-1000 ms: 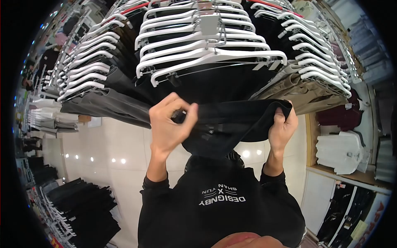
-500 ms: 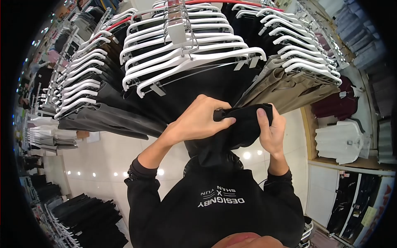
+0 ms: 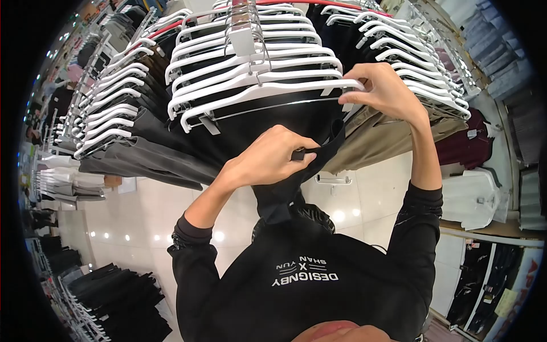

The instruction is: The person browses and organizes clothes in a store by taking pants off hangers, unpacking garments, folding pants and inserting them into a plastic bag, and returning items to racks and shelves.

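Observation:
My left hand [image 3: 270, 155] is closed on the waistband of a pair of black trousers [image 3: 279, 199], which hang down in front of my body. The band's loose end reaches up to the right. Above it, my right hand [image 3: 384, 94] grips the right end of the front white hanger [image 3: 273, 90], with thumb and fingers at its clip, which they mostly hide. A metal bar runs below this hanger, and a clip [image 3: 209, 124] shows at its left end.
More white hangers with dark garments hang behind on a red rail [image 3: 165, 27]. Grey trousers [image 3: 154, 159] hang at left, brown trousers [image 3: 364, 142] at right. Folded dark clothes [image 3: 117, 302] lie at lower left. A white shirt [image 3: 470, 196] and a maroon top [image 3: 467, 137] are at right.
My right hand has let go of the black trousers and moved up to the right end of the front hanger. My left hand still holds the waistband, whose free end now swings upward.

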Tool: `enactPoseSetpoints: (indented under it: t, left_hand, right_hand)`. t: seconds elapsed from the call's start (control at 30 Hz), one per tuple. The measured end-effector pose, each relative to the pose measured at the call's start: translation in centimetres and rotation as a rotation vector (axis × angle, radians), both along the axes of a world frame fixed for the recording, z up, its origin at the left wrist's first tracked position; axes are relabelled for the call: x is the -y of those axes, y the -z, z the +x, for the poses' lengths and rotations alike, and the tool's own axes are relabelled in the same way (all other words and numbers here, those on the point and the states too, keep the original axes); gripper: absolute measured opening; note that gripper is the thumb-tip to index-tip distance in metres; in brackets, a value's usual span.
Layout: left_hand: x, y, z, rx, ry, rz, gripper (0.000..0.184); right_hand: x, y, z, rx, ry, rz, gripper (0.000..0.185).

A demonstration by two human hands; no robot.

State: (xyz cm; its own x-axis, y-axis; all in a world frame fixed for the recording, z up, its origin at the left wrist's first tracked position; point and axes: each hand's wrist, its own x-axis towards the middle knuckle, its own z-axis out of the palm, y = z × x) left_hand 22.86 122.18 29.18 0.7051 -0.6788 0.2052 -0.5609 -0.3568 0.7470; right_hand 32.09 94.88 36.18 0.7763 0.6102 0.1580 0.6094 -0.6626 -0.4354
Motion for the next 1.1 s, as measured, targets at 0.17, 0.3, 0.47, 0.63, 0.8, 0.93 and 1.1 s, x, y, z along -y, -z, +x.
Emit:
enactPoseSetpoints:
  t: [0.17, 0.3, 0.47, 0.63, 0.8, 0.93, 1.1]
  left_hand:
    - [0.4, 0.3, 0.0, -0.115, -0.035, 0.102, 0.026]
    - [1.0, 1.0, 0.0, -0.148, -0.030, 0.149, 0.028]
    - [1.8, 1.9, 0.2, -0.160, -0.020, 0.008, 0.031]
    - [1.6, 1.7, 0.2, -0.223, -0.110, 0.109, 0.043]
    - [1.0, 3.5, 1.1, -0.248, -0.087, -0.025, 0.041]
    - [0.5, 3.1, 1.4, -0.299, -0.050, -0.007, 0.041]
    - [0.7, 2.7, 1.6, -0.296, -0.025, -0.011, 0.042]
  right_hand:
    - [0.0, 0.0, -1.4, -0.024, -0.041, 0.020, 0.037]
    - [-0.3, 0.1, -3.5, -0.034, -0.069, 0.177, 0.036]
    - [-0.5, 0.4, -4.8, -0.207, -0.066, 0.258, 0.034]
    - [-0.6, 0.4, -5.1, -0.346, -0.048, 0.256, 0.030]
    - [-0.7, 0.1, -4.7, -0.374, -0.038, 0.251, 0.029]
    - [-0.6, -0.1, -4.3, -0.361, -0.053, 0.238, 0.030]
    - [-0.8, -0.2, -4.3, -0.416, -0.069, 0.247, 0.031]
